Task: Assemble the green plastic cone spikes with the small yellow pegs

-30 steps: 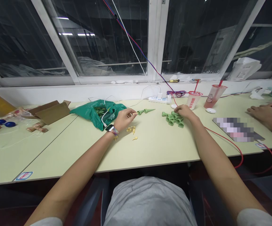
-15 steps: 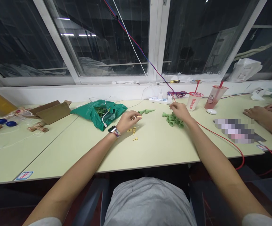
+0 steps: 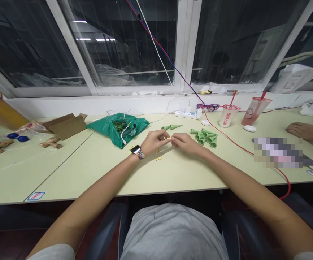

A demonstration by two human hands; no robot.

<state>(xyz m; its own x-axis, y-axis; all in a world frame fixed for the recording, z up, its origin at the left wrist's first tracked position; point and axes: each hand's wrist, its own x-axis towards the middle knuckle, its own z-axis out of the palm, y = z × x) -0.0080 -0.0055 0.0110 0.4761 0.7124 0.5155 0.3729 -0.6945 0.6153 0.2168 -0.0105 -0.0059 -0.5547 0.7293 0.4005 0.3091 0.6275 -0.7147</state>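
My left hand (image 3: 154,141), with a watch on its wrist, pinches a small yellow plastic peg (image 3: 169,139). The fingertips of my right hand (image 3: 185,143) close on the other end of the same peg, so both hands meet above the table. Small yellow pegs (image 3: 159,159) lie under and beside my left hand, some partly hidden by it. Just right of my right hand sits a pile of green plastic cones (image 3: 205,136). Two more green cones (image 3: 174,127) lie behind my hands.
A green plastic bag (image 3: 104,127) of green pieces stands left, near an open cardboard box (image 3: 68,126) and wooden toys (image 3: 52,142). Right are drink cups (image 3: 228,117), a red cable (image 3: 234,144), a blurred flat object (image 3: 278,153) and another person's hand (image 3: 298,130). A power strip (image 3: 187,114) lies behind.
My right hand has moved left from the pile of green cones to meet my left hand at the yellow peg. My left hand still holds the peg. The view has shifted slightly.
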